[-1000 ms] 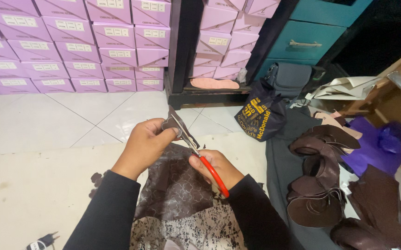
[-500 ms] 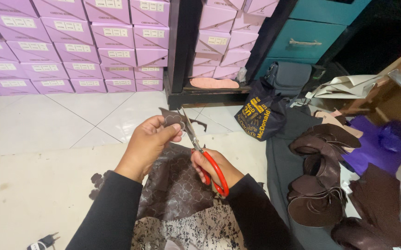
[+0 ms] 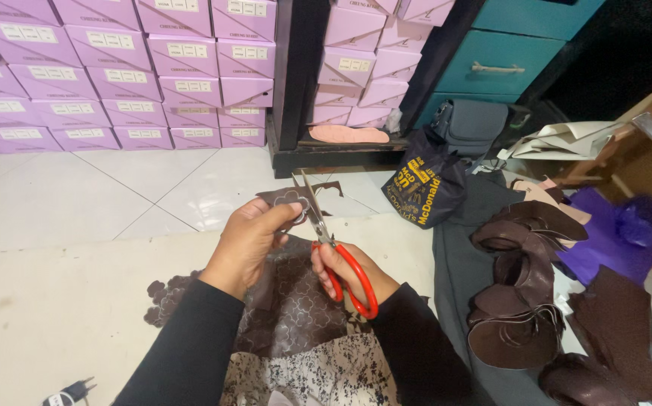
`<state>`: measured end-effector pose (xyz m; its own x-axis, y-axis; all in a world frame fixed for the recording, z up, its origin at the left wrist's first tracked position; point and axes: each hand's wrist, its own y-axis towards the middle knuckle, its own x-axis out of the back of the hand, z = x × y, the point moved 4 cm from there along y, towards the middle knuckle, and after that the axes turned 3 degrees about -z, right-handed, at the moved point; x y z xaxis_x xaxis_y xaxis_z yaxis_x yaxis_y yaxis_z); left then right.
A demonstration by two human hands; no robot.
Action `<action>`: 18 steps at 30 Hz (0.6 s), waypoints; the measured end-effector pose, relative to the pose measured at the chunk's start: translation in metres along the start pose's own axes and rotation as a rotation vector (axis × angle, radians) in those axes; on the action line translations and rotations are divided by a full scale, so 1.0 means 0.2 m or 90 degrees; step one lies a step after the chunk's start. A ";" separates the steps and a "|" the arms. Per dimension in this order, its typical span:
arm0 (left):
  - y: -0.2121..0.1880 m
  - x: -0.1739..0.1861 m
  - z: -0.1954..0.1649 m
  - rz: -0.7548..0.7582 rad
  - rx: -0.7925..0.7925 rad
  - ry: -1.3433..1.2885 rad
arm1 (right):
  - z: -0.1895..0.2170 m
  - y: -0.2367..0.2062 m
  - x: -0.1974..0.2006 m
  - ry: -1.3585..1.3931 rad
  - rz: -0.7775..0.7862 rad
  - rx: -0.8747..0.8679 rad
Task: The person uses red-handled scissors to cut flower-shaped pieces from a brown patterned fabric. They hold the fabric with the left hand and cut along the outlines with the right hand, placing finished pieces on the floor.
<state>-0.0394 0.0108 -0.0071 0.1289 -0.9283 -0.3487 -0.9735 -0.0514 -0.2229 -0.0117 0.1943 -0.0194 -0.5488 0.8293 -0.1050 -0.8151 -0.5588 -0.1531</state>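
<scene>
My left hand pinches a small dark brown patterned leather piece and holds it up over the floor. My right hand grips red-handled scissors; their blades are parted and point up and away, with the leather piece between them. A larger sheet of the same brown patterned leather lies across my lap, under both hands. Both arms wear black sleeves.
Stacked purple boxes line the back wall beside a dark shelf post. A black printed bag sits ahead on the right. Cut brown leather pieces pile up at right, near purple cloth and a teal drawer.
The scissor blades have opened and swung more upright. My left hand has turned the small leather piece a little, and both hands sit slightly lower in view.
</scene>
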 end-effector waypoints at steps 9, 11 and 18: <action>-0.02 -0.02 -0.02 -0.012 -0.039 -0.059 | -0.03 0.01 0.01 -0.125 -0.063 0.014; -0.02 -0.02 -0.02 -0.013 -0.033 -0.060 | -0.03 0.01 0.01 -0.119 -0.066 0.011; -0.02 0.01 -0.05 0.000 -0.076 -0.002 | -0.01 0.01 0.00 -0.099 -0.041 -0.021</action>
<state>-0.0364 0.0051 0.0033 0.1291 -0.9271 -0.3519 -0.9890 -0.0948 -0.1132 -0.0120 0.1927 -0.0209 -0.5193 0.8526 0.0586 -0.8445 -0.5015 -0.1876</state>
